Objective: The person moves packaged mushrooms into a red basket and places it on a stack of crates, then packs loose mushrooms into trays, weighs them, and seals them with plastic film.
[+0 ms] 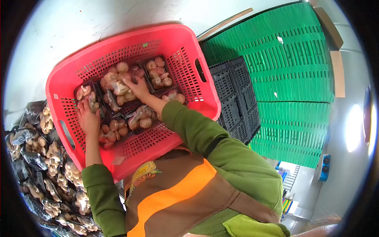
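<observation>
A red plastic basket (pixel 158 138) holds several black trays of brown mushrooms wrapped in clear film. Inside it, at the left wall, my left hand (pixel 89 118) rests with its fingers stretched out against one mushroom pack (pixel 84 92). My right hand (pixel 136 87) grips another mushroom pack (pixel 117 83) in the middle, which sits higher than those around it. The underside of that pack is hidden. Further mushroom packs lie near my right hand, one at the upper right (pixel 157 73) and one lower down (pixel 141 117).
Many wrapped mushroom packs (pixel 51 158) are heaped left of the basket. To the right stand black folded crates (pixel 233 94) and tall stacks of green crates (pixel 284 71). A pale wall (pixel 98 19) runs behind the basket. A blue device (pixel 324 168) is at the far right.
</observation>
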The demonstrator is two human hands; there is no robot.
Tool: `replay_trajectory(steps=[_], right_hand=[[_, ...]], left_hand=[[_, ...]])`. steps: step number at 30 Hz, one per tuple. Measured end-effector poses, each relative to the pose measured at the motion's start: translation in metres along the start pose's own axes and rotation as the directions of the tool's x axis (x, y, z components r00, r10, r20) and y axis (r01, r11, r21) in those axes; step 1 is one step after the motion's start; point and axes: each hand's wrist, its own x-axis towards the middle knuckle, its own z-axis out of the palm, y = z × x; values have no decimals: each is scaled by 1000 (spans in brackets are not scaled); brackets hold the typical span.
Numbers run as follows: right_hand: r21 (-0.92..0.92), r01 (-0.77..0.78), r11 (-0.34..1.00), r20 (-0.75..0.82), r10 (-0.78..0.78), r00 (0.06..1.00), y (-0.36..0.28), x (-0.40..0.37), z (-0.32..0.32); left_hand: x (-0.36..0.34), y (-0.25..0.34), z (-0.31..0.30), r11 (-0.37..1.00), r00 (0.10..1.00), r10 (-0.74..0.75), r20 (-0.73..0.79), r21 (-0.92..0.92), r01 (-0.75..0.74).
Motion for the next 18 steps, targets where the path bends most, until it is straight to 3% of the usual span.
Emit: replay_trajectory(steps=[2, 5, 7, 9, 11, 13, 15, 18], right_hand=[[-20, -47, 999, 47, 48, 998, 9, -2, 27], [-80, -95, 992, -7, 94, 996, 1, -8, 58], [-276, -157, 948, -107, 132, 985, 0, -14, 66], [-290, -199, 936, -100, 177, 979, 1, -16, 67], [-340, -72, 938, -69, 52, 996, 4, -18, 63], [-397, -66, 915, -37, 56, 998, -3, -14, 47], [-550, 264, 792, 93, -257, 962, -9, -8, 27], [-541, 317, 779, 118, -303, 946, -14, 9, -3]], left_hand=[[0, -5, 7, 999, 997, 53, -60, -7, -54], [3, -13, 9, 992, 994, 83, -77, -89, -90], [1, -11, 8, 990, 990, 102, -98, -86, -111], [2, -11, 8, 989, 992, 85, -95, -114, -96], [2, -15, 13, 986, 987, 117, -106, -109, -128], [4, -19, 18, 983, 975, 158, -153, -69, -170], [8, -19, 19, 985, 983, 129, -131, -101, -143], [8, -19, 15, 989, 987, 109, -117, -83, -119]])
